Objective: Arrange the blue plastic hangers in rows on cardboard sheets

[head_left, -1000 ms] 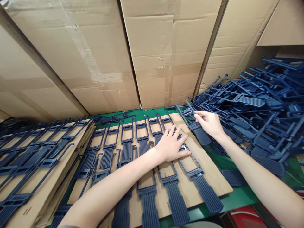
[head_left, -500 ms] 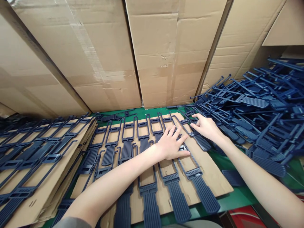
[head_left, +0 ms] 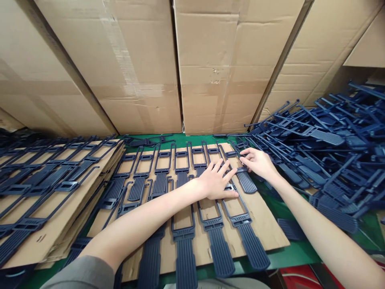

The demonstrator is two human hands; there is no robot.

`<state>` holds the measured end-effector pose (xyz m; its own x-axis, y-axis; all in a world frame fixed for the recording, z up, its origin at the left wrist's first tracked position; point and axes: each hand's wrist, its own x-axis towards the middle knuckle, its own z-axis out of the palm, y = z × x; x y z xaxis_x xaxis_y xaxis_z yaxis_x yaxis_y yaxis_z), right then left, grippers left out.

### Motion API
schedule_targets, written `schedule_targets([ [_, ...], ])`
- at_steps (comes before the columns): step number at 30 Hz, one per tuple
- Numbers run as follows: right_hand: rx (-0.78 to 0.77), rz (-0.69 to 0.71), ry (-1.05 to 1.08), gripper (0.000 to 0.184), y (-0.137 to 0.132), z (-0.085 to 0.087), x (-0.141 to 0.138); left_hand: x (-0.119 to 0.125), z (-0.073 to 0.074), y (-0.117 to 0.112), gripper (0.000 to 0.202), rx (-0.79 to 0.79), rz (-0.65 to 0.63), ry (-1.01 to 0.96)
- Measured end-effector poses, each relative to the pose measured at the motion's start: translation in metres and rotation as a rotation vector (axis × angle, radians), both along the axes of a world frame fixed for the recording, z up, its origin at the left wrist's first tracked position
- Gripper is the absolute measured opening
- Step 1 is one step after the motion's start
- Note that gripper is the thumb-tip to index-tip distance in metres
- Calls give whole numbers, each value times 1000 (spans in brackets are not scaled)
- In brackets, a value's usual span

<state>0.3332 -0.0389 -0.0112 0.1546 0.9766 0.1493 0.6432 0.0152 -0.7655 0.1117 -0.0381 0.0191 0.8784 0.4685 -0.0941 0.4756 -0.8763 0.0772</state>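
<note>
Rows of dark blue plastic handle parts (head_left: pixel 185 241) lie side by side on a cardboard sheet (head_left: pixel 264 216) in front of me. My left hand (head_left: pixel 218 180) rests flat, fingers spread, on the parts near the sheet's far right. My right hand (head_left: pixel 258 162) is just beside it, fingers pinched on one blue handle part (head_left: pixel 245 180) that lies at the right end of the far row. The two hands almost touch.
A big loose heap of the same blue parts (head_left: pixel 331 140) fills the right side. A stack of cardboard sheets (head_left: pixel 45 237) covered with laid-out parts sits at the left. Tall cardboard boxes (head_left: pixel 207 68) stand behind. The tabletop (head_left: pixel 294 253) is green.
My right hand brought a blue part from the heap leftward onto the sheet, beside the left hand. The left hand stayed pressed on the parts.
</note>
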Motion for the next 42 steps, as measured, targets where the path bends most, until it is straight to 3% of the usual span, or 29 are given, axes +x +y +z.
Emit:
schedule_targets([
  [3,72,69,239,39,0,2,2,0,1,-1,86,1,3,6],
  [6,255,27,265,37,-3,9,1,0,2,-1,86,3,5,12],
  [9,352,0,115,31,-8,16,-6,0,1,-1,89,8,8,7],
  [14,257,270,-97,26,-13,18,-22,-1,-1,0,87,7,0,3],
  [18,378,125,-391,21,-9,13,-14,-1,-1,0,84,6,-1,-3],
  [22,228,19,-698,22,-5,5,-1,-1,-1,1,85,4,-4,4],
  [25,169,-14,-770,25,-4,2,1,-1,0,1,85,-2,-8,17],
  [30,115,-53,-651,22,-2,2,1,-1,-1,1,87,-1,-8,-1],
  [37,54,-40,-279,30,3,1,9,-1,1,0,84,3,-7,5],
  [42,91,56,-137,32,6,-4,13,-1,3,-1,84,0,-7,47],
])
